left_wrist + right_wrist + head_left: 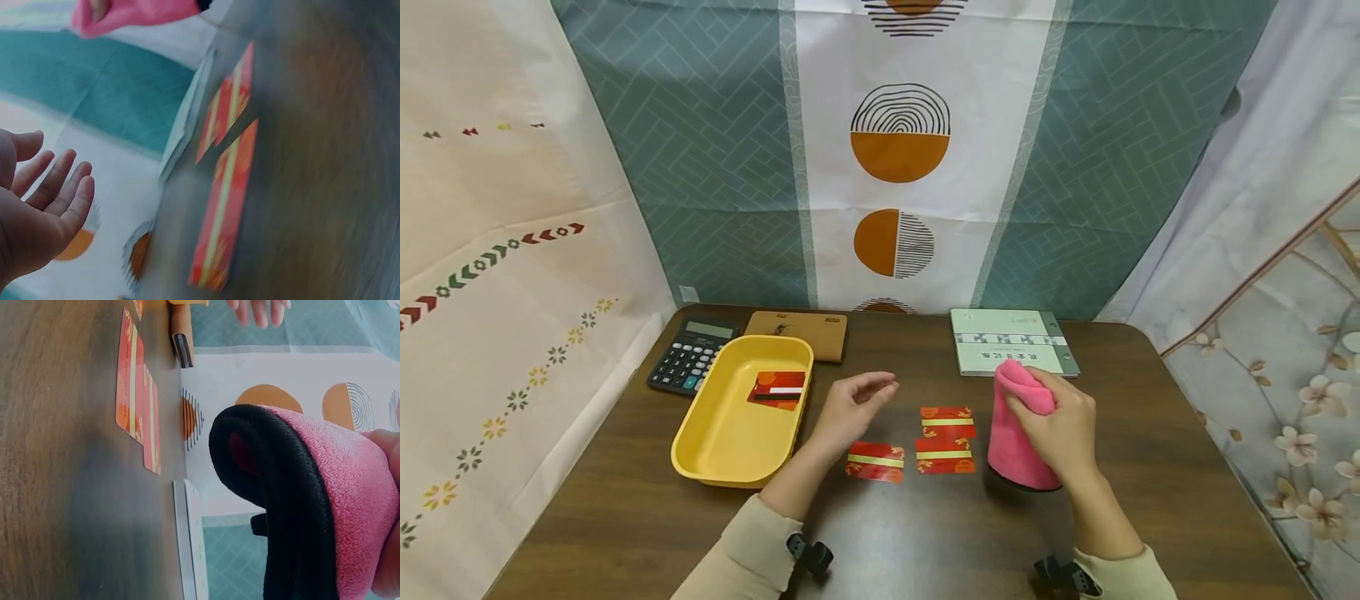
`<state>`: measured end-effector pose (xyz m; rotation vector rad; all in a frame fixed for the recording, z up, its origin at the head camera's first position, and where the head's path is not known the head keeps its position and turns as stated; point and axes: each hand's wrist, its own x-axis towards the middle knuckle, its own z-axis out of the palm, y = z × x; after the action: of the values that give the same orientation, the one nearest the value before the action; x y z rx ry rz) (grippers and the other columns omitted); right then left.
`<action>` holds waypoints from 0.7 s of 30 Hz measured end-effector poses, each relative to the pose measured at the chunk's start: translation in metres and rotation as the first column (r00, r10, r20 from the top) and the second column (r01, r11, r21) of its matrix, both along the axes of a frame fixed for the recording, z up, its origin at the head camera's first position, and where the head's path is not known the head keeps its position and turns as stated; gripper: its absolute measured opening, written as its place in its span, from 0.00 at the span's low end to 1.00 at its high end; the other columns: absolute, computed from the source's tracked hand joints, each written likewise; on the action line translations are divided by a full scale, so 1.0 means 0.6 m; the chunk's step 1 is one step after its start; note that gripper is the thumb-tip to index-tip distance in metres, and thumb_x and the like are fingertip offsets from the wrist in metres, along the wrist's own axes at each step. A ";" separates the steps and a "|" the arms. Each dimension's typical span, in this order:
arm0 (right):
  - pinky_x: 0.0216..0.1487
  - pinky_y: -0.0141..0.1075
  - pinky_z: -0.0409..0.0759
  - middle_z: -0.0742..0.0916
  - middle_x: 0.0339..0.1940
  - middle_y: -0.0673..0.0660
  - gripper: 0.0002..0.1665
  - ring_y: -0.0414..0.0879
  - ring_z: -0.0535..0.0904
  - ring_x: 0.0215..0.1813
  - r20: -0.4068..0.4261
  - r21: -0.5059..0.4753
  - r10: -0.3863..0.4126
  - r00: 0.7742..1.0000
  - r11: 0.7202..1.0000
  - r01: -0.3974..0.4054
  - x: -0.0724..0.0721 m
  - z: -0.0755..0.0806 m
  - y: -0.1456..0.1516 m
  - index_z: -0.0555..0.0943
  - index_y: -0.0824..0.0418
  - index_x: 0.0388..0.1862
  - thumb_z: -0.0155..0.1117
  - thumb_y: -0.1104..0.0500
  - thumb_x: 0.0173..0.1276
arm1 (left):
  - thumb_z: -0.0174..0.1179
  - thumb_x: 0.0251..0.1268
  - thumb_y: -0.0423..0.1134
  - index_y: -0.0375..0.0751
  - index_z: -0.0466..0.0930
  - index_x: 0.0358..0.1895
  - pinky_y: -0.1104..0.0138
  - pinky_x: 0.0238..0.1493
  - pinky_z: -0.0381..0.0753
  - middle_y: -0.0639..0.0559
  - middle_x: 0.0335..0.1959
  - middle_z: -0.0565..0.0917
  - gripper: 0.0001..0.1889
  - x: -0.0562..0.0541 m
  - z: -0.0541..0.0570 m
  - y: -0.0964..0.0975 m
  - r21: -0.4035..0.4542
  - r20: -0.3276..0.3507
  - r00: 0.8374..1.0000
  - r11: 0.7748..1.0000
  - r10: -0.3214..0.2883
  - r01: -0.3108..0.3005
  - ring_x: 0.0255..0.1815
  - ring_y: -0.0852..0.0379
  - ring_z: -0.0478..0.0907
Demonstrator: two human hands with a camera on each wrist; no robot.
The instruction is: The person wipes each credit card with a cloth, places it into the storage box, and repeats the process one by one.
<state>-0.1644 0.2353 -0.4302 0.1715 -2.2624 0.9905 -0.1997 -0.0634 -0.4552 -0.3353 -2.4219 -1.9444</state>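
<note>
Pink cloth [1015,442], black-edged, folded over: well to the right of the yellow tray, past the loose cards; not yet set down.
Right hand [1063,421]: grips the cloth's upper part, fingers curled round it.
Red cards, three, yellow-striped: on the table right of the tray; the single one [875,462] nearest it, a pair [943,456] farther off.
Left hand [853,408]: just right of the tray, fingers relaxed, nothing held.
Yellow tray [733,442]: red cards [777,385] inside, overlapping, exact count unclear.
Progress, as judged: partway; some cards in the tray, three outside it, cloth in hand.
Calculator [692,354]: just beside the tray, left.
Brown notebook [827,329]: behind the tray's far right corner.
Pale green book [1000,329]: well right of the tray, toward the table's [925,542] far edge.
</note>
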 end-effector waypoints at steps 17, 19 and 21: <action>0.39 0.11 0.72 0.90 0.42 0.61 0.25 0.56 0.86 0.38 -0.011 -0.015 0.030 0.999 0.999 -0.030 0.004 -0.006 0.017 0.88 0.63 0.51 0.82 0.66 0.52 | 0.67 0.69 0.34 0.31 0.85 0.54 0.59 0.52 0.86 0.46 0.46 0.88 0.14 -0.026 -0.081 0.085 -0.052 0.040 0.997 0.997 -0.059 0.061 0.48 0.49 0.85; 0.39 0.11 0.72 0.90 0.43 0.60 0.25 0.55 0.86 0.38 -0.007 -0.010 0.030 1.000 1.000 -0.030 0.004 -0.006 0.018 0.88 0.63 0.50 0.82 0.66 0.51 | 0.68 0.67 0.34 0.33 0.85 0.53 0.56 0.53 0.85 0.47 0.45 0.89 0.14 -0.033 -0.086 0.090 -0.102 0.024 0.998 0.993 -0.050 0.052 0.48 0.49 0.85; 0.39 0.12 0.73 0.90 0.42 0.60 0.24 0.55 0.86 0.38 -0.004 -0.002 0.033 0.999 0.999 -0.033 0.004 -0.007 0.018 0.88 0.63 0.50 0.82 0.66 0.51 | 0.69 0.66 0.35 0.35 0.86 0.52 0.54 0.54 0.84 0.48 0.45 0.89 0.14 -0.039 -0.091 0.096 -0.159 0.014 0.999 0.986 -0.038 0.040 0.49 0.49 0.85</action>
<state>-0.1622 0.2462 -0.4342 0.2110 -2.2612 1.0089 -0.2229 -0.0058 -0.5099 -0.3795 -2.6039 -1.7752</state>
